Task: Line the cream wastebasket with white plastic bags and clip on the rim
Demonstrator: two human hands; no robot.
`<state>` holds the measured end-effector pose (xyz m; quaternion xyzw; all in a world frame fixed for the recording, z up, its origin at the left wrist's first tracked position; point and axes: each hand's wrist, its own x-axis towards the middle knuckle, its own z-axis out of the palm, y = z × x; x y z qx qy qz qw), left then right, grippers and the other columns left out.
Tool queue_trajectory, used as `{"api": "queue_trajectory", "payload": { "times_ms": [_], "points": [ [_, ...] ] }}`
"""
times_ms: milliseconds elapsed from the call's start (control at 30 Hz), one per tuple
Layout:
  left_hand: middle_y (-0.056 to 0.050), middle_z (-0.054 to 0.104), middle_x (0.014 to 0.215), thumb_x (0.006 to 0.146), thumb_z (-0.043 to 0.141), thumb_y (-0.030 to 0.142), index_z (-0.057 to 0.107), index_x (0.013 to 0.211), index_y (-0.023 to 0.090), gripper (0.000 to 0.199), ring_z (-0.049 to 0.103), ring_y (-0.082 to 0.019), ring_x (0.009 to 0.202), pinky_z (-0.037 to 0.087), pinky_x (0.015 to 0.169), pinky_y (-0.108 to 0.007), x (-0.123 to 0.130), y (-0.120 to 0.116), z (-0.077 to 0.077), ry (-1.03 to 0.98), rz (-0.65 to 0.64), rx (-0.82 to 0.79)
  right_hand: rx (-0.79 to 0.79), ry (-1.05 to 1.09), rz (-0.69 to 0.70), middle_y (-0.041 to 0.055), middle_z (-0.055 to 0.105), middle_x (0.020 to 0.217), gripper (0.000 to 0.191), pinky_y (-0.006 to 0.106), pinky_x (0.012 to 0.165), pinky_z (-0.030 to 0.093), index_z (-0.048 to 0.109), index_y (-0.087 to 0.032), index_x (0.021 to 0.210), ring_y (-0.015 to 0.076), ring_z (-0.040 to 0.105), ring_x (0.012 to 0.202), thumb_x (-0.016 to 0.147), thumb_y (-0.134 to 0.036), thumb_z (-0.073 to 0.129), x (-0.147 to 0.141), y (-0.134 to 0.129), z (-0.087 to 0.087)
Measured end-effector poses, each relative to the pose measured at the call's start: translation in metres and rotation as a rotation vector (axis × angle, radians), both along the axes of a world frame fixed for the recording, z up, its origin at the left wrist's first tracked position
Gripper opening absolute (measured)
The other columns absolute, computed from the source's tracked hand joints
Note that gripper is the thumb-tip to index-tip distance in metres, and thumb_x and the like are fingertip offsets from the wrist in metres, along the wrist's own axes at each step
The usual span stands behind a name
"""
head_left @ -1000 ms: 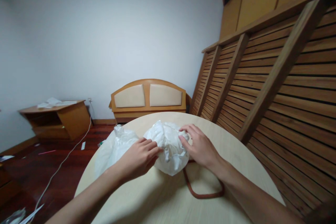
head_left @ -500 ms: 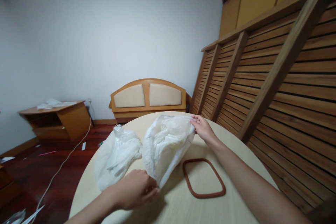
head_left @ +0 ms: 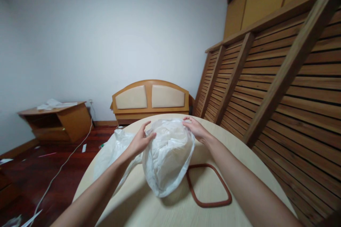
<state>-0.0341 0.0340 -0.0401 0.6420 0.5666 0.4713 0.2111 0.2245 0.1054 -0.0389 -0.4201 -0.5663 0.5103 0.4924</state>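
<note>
A white plastic bag (head_left: 170,152) stands bunched in the middle of the round table, its wide edge facing me and its inside crumpled. At its upper right edge, my right hand (head_left: 195,128) pinches the plastic between thumb and fingers. My left hand (head_left: 141,140) is at the upper left edge, thumb and index finger spread apart, the thumb against the plastic; its other fingers are partly hidden. A second white plastic bag (head_left: 121,142) lies crumpled on the left, partly behind my left forearm. Near my right forearm rests a brown rounded-square ring (head_left: 210,204), flat on the tabletop.
The pale round table (head_left: 183,216) fills the foreground. Beyond it stands a wooden headboard (head_left: 149,95) with cream panels. A slatted wooden frame (head_left: 266,74) leans along the right. On the left are a low cabinet (head_left: 74,118) with papers and a white cable (head_left: 60,172) on the floor.
My left hand has moved up from the bag's lower edge to its upper left side. The bag has turned more toward me, and my right hand has shifted slightly left with its edge.
</note>
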Motion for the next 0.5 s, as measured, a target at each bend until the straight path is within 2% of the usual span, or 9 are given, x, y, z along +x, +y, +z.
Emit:
{"api": "queue_trajectory", "payload": {
  "times_ms": [100, 167, 267, 400, 500],
  "points": [
    [-0.004, 0.069, 0.082, 0.071, 0.071, 0.048, 0.061, 0.125, 0.016, 0.064, 0.059, -0.017, 0.066, 0.047, 0.06, -0.027, -0.004, 0.016, -0.003, -0.098, -0.012, -0.071, -0.009, 0.007, -0.026, -0.0017, 0.068, 0.074, 0.024, 0.021, 0.053, 0.047, 0.056, -0.022, 0.098, 0.013, 0.062, 0.06, 0.077, -0.028, 0.066, -0.004, 0.019, -0.005],
    [-0.003, 0.068, 0.075, 0.069, 0.07, 0.049, 0.068, 0.106, 0.014, 0.051, 0.058, -0.016, 0.062, 0.044, 0.056, -0.024, -0.006, 0.027, -0.008, -0.162, 0.005, -0.086, -0.027, -0.016, -0.033, 0.0006, 0.07, 0.077, 0.022, 0.022, 0.055, 0.049, 0.059, -0.021, 0.098, 0.014, 0.065, 0.062, 0.077, -0.027, 0.065, -0.007, 0.03, -0.013],
    [-0.002, 0.066, 0.067, 0.069, 0.067, 0.05, 0.065, 0.087, 0.014, 0.04, 0.057, -0.016, 0.058, 0.042, 0.052, -0.023, -0.011, 0.046, -0.021, -0.185, 0.04, -0.091, -0.051, -0.103, -0.017, 0.0038, 0.073, 0.077, 0.019, 0.024, 0.059, 0.052, 0.065, -0.017, 0.093, 0.0162, 0.067, 0.066, 0.076, -0.024, 0.065, -0.012, 0.042, -0.03],
    [-0.002, 0.065, 0.063, 0.069, 0.065, 0.045, 0.061, 0.077, 0.016, 0.03, 0.06, -0.019, 0.06, 0.044, 0.055, -0.025, -0.016, 0.065, -0.042, -0.14, 0.054, -0.072, -0.033, -0.294, 0.002, 0.0043, 0.074, 0.07, 0.013, 0.027, 0.061, 0.052, 0.071, -0.014, 0.078, 0.0204, 0.068, 0.069, 0.072, -0.023, 0.064, -0.016, 0.05, -0.057],
    [-0.005, 0.07, 0.069, 0.065, 0.069, 0.036, 0.061, 0.072, 0.018, 0.021, 0.065, -0.023, 0.071, 0.048, 0.063, -0.029, -0.017, 0.065, -0.059, -0.066, 0.035, -0.061, 0.051, -0.452, -0.007, 0.0035, 0.075, 0.07, 0.013, 0.03, 0.068, 0.052, 0.073, -0.015, 0.072, 0.0244, 0.069, 0.077, 0.071, -0.024, 0.063, -0.013, 0.052, -0.074]
  ]
}}
